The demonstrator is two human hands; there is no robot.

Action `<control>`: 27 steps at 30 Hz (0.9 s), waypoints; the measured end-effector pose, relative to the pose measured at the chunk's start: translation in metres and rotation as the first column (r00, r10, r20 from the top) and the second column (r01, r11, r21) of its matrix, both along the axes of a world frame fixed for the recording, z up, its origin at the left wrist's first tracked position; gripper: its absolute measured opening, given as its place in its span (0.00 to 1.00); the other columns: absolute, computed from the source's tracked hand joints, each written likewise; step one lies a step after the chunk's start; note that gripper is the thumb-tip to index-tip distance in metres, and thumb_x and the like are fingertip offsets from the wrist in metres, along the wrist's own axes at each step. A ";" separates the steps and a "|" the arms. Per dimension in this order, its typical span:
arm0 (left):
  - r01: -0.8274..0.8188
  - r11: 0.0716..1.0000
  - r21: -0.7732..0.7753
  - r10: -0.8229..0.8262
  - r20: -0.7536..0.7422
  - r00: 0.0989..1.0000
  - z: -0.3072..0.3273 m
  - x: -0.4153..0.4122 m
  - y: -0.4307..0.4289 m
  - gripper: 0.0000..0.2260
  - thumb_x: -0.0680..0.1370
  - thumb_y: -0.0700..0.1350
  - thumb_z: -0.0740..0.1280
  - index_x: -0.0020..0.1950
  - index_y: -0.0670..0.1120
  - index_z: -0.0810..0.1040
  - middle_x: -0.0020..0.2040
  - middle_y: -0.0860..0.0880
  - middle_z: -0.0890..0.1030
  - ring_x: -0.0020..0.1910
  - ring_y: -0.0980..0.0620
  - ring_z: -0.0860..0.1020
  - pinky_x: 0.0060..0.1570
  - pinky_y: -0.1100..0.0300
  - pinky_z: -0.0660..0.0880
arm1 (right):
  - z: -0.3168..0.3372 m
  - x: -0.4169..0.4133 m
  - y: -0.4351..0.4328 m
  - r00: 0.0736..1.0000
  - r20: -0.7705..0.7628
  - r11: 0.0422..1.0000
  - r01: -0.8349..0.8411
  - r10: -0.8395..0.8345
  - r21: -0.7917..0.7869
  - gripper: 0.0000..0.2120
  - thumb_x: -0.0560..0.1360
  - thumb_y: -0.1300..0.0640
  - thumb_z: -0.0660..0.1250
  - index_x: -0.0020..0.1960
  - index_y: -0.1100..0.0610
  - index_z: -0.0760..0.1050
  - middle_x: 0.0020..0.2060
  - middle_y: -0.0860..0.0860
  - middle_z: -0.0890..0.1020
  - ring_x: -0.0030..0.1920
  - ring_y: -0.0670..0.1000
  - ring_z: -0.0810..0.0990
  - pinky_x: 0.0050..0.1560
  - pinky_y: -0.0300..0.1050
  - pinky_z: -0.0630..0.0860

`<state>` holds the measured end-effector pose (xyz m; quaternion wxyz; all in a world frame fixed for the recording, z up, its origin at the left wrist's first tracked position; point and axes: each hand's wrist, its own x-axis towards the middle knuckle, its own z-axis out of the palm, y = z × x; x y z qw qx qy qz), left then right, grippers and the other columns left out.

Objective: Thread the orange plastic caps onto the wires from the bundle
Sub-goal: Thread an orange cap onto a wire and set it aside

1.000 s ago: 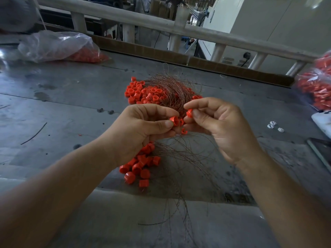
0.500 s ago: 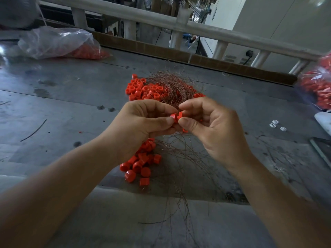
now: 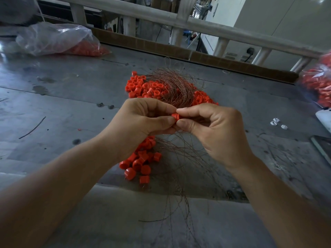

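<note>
Both hands meet above the grey worktable [image 3: 59,108]. Between their fingertips sits one orange cap [image 3: 175,116]: my left hand [image 3: 141,122] pinches it with thumb and forefinger, and my right hand [image 3: 215,129] pinches it from the other side. Thin brown wires [image 3: 180,154] hang from under the hands and trail toward the near table edge. Behind the hands lies a curled wire bundle [image 3: 173,86] on a heap of loose orange caps [image 3: 143,86]. A second cluster of caps [image 3: 139,163] lies below my left wrist; whether they sit on wires is unclear.
A clear plastic bag with orange caps [image 3: 59,40] lies at the far left, another bag of caps [image 3: 318,83] at the right edge. Small white pieces [image 3: 277,122] and a dark flat object [image 3: 322,149] lie at the right. A stray wire [image 3: 32,127] rests at left. A railing [image 3: 179,22] borders the far side.
The hands have closed together: the gap between the cap in the left fingers and the one at the right fingertips is gone, and both now pinch at one spot.
</note>
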<state>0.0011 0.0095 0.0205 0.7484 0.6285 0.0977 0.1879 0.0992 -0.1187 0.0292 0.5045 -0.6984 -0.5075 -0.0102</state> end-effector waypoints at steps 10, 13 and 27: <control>0.060 0.998 0.023 -0.060 -0.017 0.998 0.003 -0.003 -0.001 0.07 0.62 0.39 0.68 0.35 0.46 0.84 0.33 0.46 0.83 0.34 0.53 0.83 0.33 0.68 0.77 | 0.000 0.000 -0.001 1.000 0.019 1.000 -0.011 0.010 0.028 0.14 0.65 0.59 0.72 0.50 0.56 0.78 0.39 0.43 0.80 0.41 0.42 0.82 0.42 0.34 0.78; 0.074 0.997 -0.022 -0.074 -0.012 0.997 0.003 -0.003 -0.003 0.07 0.61 0.40 0.68 0.35 0.44 0.84 0.32 0.46 0.83 0.33 0.54 0.83 0.32 0.68 0.77 | 0.001 -0.001 -0.002 1.000 0.019 0.998 -0.012 0.011 0.055 0.14 0.65 0.58 0.72 0.50 0.57 0.78 0.39 0.44 0.81 0.41 0.42 0.82 0.41 0.36 0.79; 0.170 0.985 -0.043 -0.171 -0.023 0.985 0.003 -0.005 0.002 0.08 0.62 0.40 0.68 0.38 0.43 0.83 0.33 0.45 0.83 0.33 0.53 0.82 0.32 0.66 0.78 | 0.002 0.002 -0.001 0.989 -0.068 0.990 -0.130 0.133 0.048 0.09 0.62 0.55 0.71 0.42 0.52 0.78 0.37 0.43 0.81 0.38 0.42 0.82 0.40 0.34 0.77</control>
